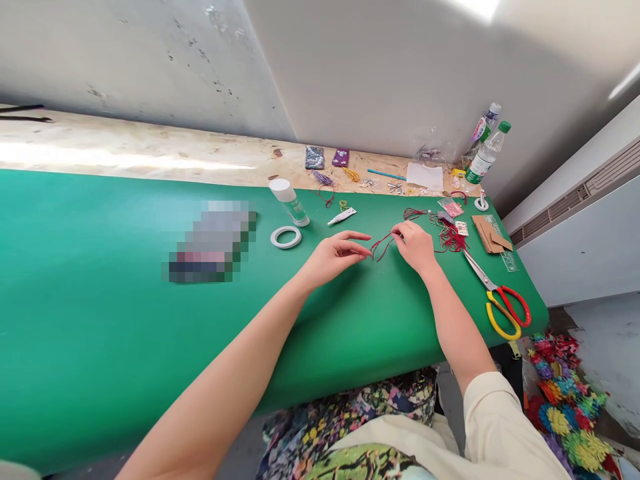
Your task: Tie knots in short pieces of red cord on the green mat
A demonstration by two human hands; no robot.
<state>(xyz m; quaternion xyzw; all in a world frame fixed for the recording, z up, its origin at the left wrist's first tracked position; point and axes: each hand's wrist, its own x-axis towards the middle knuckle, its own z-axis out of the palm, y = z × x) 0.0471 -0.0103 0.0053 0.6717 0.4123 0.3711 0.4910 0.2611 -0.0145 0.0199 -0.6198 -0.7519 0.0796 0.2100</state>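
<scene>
A thin dark red cord [381, 246] stretches in a loose loop between my two hands above the green tabletop. My right hand [415, 245] pinches its right end between thumb and fingertips. At the left end, the thumb and a finger of my left hand [340, 257] close on the cord, while another finger reaches out straight above. Just beyond my right hand lies a tangle of red cords [453, 237]. Scissors [493, 287] with one red and one yellow handle rest to the right, blades partly apart.
Left of my hands are a white-capped glue stick [293, 203], a white tape roll [286, 237], a small tube [342, 217] and a pixelated object [213, 241]. Brown cards [490, 233] lie right. Bottles [487, 153] stand at the back corner by the wall.
</scene>
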